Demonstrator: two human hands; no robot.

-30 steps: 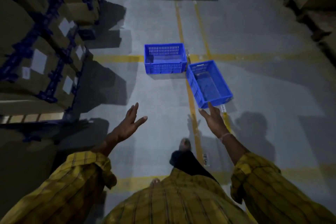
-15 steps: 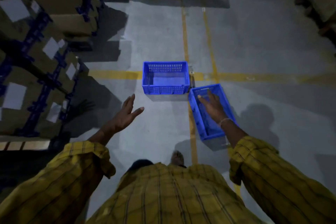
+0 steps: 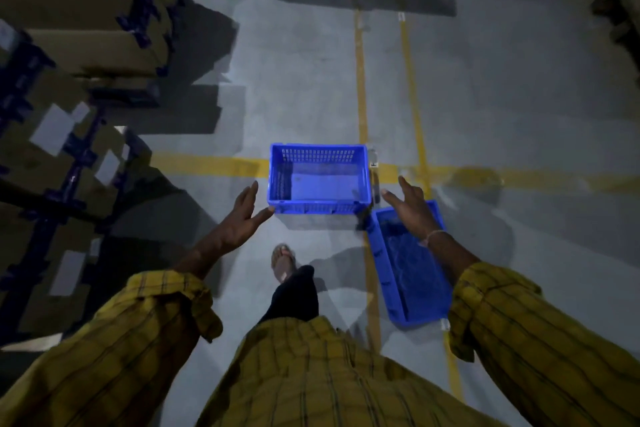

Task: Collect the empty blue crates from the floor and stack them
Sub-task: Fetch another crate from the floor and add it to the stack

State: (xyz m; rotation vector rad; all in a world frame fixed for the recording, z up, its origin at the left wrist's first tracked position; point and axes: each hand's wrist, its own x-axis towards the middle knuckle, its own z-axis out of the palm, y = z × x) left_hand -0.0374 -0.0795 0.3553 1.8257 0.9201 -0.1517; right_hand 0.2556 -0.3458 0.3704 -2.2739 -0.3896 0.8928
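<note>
From the head view, a blue perforated plastic crate (image 3: 318,178) sits on the grey concrete floor (image 3: 304,80), a second blue plastic crate (image 3: 408,274) just beside its right corner. The left hand (image 3: 242,218) and right hand (image 3: 410,206) reach out flat-fingered, grasping nothing.

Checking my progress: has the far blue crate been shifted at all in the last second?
No. The far blue crate still sits across the yellow cross line, just left of the long yellow lines.
</note>
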